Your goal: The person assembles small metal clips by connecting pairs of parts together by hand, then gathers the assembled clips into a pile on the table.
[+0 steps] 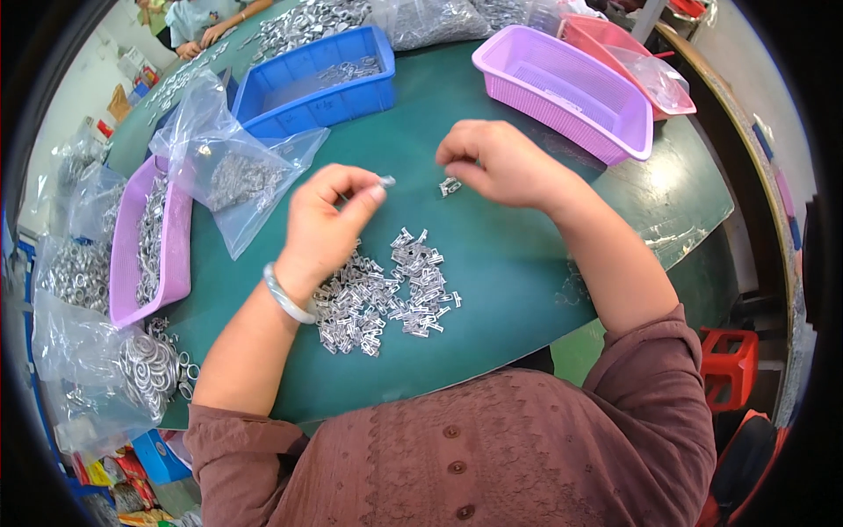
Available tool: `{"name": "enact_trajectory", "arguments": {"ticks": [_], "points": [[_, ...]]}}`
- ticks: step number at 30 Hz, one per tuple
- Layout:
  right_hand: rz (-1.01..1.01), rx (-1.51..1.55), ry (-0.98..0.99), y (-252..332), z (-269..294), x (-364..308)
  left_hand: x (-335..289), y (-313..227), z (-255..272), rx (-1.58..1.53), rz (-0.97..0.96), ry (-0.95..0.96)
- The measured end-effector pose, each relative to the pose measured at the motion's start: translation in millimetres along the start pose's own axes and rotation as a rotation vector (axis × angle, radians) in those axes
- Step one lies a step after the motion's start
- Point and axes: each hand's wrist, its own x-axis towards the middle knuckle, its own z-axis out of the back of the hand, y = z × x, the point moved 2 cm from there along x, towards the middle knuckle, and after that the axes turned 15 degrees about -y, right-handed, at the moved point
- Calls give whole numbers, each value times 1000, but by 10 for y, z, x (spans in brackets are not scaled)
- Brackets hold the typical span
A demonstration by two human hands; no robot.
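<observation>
My left hand (325,213), with a pale bangle (285,297) at its wrist, pinches a small silvery metal part (386,182) between thumb and forefinger. To its right my right hand (492,160) has its fingers curled in. Just under those fingertips shows a small metal buckle-like piece (450,186); I cannot tell whether it lies on the table or is touched, and the inside of the hand is hidden. Nearer to me, two adjoining heaps of similar small metal pieces lie on the green table, a left heap (351,307) and a right heap (423,285).
A blue bin (316,110) with metal parts stands far left, and a purple basket (562,105) far right before a red basket (606,44). Another purple basket (127,263), a plastic bag (237,167) and rings (154,369) are at left. A co-worker's hands (202,42) show at the back.
</observation>
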Motion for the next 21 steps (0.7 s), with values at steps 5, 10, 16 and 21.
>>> {"name": "enact_trajectory", "arguments": {"ticks": [5, 10, 16, 21], "points": [[-114, -180, 116, -192, 73, 19, 702, 87, 220, 113, -27, -186], [-95, -199, 226, -206, -98, 4, 1360, 5, 463, 550, -105, -421], [-82, -184, 203, -190, -197, -10, 1135, 101, 214, 531, -351, -294], [-133, -173, 217, -222, -189, -29, 435, 54, -181, 319, -156, 41]]}}
